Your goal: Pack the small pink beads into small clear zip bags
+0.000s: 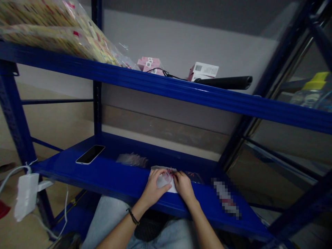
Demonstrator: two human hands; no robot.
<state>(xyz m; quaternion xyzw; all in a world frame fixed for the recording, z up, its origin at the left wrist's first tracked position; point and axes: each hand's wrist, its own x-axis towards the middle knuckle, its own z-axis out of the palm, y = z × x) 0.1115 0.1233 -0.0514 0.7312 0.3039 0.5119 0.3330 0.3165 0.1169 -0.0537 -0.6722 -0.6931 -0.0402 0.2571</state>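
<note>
My left hand (153,189) has its thumb and fingers curled round a small clear plastic bag (165,178), held above a white sheet (172,189) on the blue shelf. Beside it, my right hand (183,185) is closed, its fingertips bent down at small red pieces (169,171) by the far side of the sheet. What those fingertips hold, if anything, is hidden. Just right of my right hand lies a clear bag (194,177) with red bits in or on it. Farther left rests a pile of clear plastic bags (132,160).
A phone (90,154) lies on the left of the lower shelf (109,176); a blurred-out item (226,199) is on its right. The upper shelf's blue beam (166,81) crosses above, carrying large plastic packs (52,34), pink boxes (150,64) and a black tube (225,83).
</note>
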